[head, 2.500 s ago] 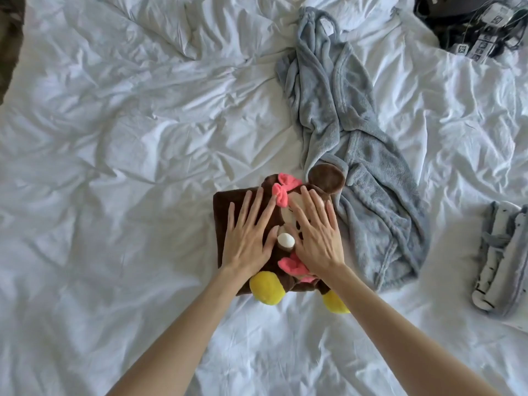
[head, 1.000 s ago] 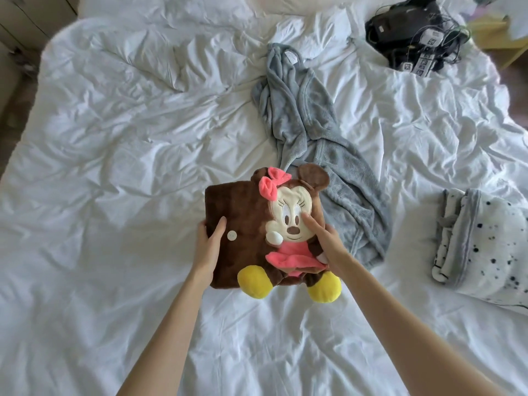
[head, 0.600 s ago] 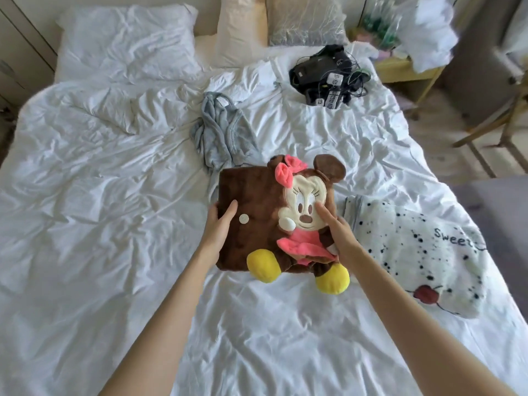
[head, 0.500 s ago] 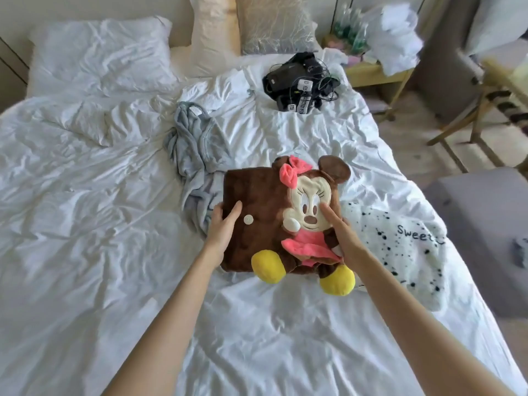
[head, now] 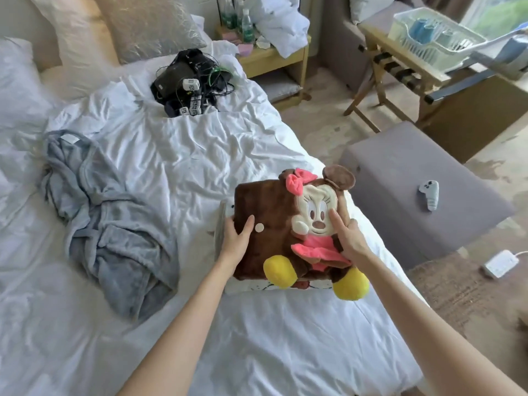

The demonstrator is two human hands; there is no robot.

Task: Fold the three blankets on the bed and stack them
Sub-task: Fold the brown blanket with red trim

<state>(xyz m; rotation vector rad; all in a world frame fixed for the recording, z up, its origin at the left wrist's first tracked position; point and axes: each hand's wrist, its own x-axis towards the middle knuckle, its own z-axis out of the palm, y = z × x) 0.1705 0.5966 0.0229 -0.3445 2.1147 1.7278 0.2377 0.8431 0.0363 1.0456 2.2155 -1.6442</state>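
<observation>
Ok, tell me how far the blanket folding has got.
Done: the white blanket and brown blanket are folded. In hand: left hand and right hand grip the brown one over the white. Left: the grey blanket lies crumpled, unfolded.

A single camera sits on the person's head, facing forward and down across the bed [head: 177,172] toward its right edge, close above the left hand [head: 235,241] and right hand [head: 350,238], and wide enough to take in the floor [head: 320,132].
</observation>
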